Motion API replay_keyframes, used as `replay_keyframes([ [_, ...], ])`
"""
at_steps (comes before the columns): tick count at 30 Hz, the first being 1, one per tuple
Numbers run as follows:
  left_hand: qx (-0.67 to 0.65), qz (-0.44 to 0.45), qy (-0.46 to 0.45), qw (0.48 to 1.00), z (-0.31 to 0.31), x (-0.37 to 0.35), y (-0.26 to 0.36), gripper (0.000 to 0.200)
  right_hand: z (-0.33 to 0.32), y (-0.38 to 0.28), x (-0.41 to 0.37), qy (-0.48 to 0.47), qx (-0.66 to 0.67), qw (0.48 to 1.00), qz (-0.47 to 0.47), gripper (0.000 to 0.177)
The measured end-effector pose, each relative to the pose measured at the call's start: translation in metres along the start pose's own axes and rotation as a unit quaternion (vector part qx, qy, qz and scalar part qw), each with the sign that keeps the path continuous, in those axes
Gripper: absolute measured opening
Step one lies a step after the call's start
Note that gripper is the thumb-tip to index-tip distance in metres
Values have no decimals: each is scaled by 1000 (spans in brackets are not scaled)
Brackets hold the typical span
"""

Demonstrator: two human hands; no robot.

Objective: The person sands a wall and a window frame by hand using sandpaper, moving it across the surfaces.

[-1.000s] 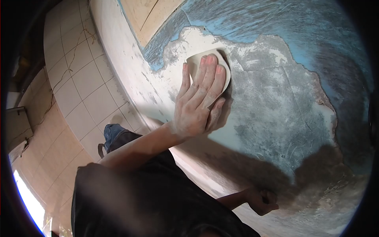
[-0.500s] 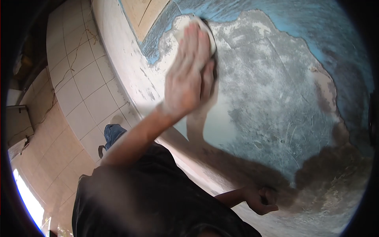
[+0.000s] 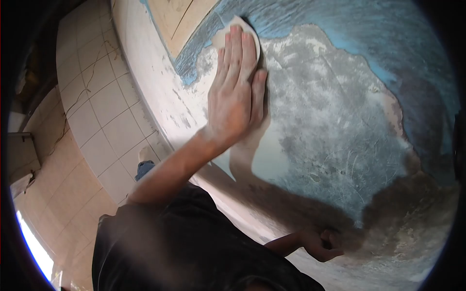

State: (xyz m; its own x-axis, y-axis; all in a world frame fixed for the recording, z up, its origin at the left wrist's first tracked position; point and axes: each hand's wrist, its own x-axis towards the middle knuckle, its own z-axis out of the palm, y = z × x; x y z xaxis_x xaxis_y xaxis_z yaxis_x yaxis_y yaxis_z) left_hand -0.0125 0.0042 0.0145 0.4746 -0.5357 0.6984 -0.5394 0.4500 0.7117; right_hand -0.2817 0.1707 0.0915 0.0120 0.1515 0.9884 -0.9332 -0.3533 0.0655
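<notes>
My left hand (image 3: 234, 92) lies flat on the wall, fingers stretched upward and thumb held out to the right. Under the fingers it presses a pale sheet of sandpaper (image 3: 255, 40) against the surface, close to the edge of the blue paint. Most of the sheet's left part and its underside are hidden by the fingers and wall. Lower right, in shadow, my right hand (image 3: 323, 246) is loosely curled near the wall; nothing shows in it.
The wall has a large worn grey-white patch (image 3: 325, 106) bordered by blue paint (image 3: 286, 17). A beige panel (image 3: 177, 17) adjoins the blue at the top. Light floor tiles (image 3: 92, 111) run along the left, with a thin cord (image 3: 89, 87) on them.
The left hand has shifted slightly, and its fingers, blurred before, now show sharply on the sandpaper. The view has moved a little; the right hand stays curled in nearly the same place.
</notes>
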Motion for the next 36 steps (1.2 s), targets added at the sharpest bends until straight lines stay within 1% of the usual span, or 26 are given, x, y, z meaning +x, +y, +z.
replay_keyframes([
  [1, -8, -5, -6, 1000, -1, -6, 3, 55, 3, -3, 0, 34, -5, 998, 55, 28],
  [2, -32, -27, -50, 998, -8, -16, 11, 56, 9, -9, 2, 68, -7, 992, 109, 34],
  [3, -38, -37, -97, 994, -12, -31, 15, 58, 27, -23, 8, 92, -59, 989, 104, 37],
  [4, -63, -36, -113, 991, -13, -43, 16, 58, 40, -32, 10, 116, -111, 982, 98, 41],
  [5, -88, -34, -129, 987, -16, -44, 15, 59, 47, -34, 8, 106, -109, 986, 63, 41],
  [7, -15, -6, -126, 992, -14, -31, 2, 60, 55, -36, 6, 86, -106, 991, -9, 41],
  [8, 23, 8, -121, 992, -13, -20, -4, 61, 54, -35, 4, 72, -129, 989, -24, 41],
  [10, 5, -7, -85, 996, -9, -5, -10, 61, 47, -30, 2, 37, -174, 983, -55, 42],
  [11, -2, -16, -69, 997, -7, -2, -10, 61, 44, -28, 4, 30, -183, 982, -44, 42],
  [12, -38, -34, -63, 997, -5, -7, -6, 63, 42, -27, 4, 25, -192, 981, -28, 43],
  [15, -59, -27, -145, 987, -9, -49, 5, 62, 46, -35, 4, 12, -202, 979, 3, 43],
  [16, -53, -2, -141, 989, -8, -60, 3, 61, 50, -37, 4, 9, -200, 980, 9, 43],
  [19, 3, 11, -135, 991, -11, -32, -6, 59, 52, -38, 4, -33, -270, 959, -75, 40],
  [20, 18, -3, -132, 991, -13, -17, -8, 57, 52, -37, 3, -29, -256, 964, -71, 40],
  [23, -13, -32, -83, 996, -9, -9, -6, 55, 51, -37, 1, -16, -222, 973, -55, 40],
  [24, -19, -43, -102, 994, -10, -17, -3, 55, 53, -38, 1, -12, -216, 975, -50, 39],
  [27, 2, -22, -161, 987, -19, -40, 4, 56, 53, -38, 0, -14, -206, 977, -47, 39],
  [28, 35, -17, -177, 983, -20, -41, 2, 56, 52, -37, 1, -18, -205, 977, -49, 38],
  [29, 40, -18, -158, 986, -19, -37, -1, 56, 50, -37, 1, -19, -207, 976, -59, 38],
  [31, 54, -19, -115, 992, -19, -8, -4, 56, 52, -36, 1, -19, -207, 975, -76, 38],
  [32, 67, -9, -106, 992, -17, -2, -2, 56, 53, -37, 1, -14, -208, 976, -67, 39],
  [33, 47, -20, -100, 994, -15, -3, 1, 57, 53, -38, 0, -8, -210, 976, -58, 39],
  [35, 7, -38, -90, 995, -11, -16, 7, 57, 52, -37, -1, 3, -199, 980, -32, 40],
  [36, -4, -43, -134, 990, -13, -28, 11, 59, 49, -35, -2, 10, -184, 983, -18, 41],
])
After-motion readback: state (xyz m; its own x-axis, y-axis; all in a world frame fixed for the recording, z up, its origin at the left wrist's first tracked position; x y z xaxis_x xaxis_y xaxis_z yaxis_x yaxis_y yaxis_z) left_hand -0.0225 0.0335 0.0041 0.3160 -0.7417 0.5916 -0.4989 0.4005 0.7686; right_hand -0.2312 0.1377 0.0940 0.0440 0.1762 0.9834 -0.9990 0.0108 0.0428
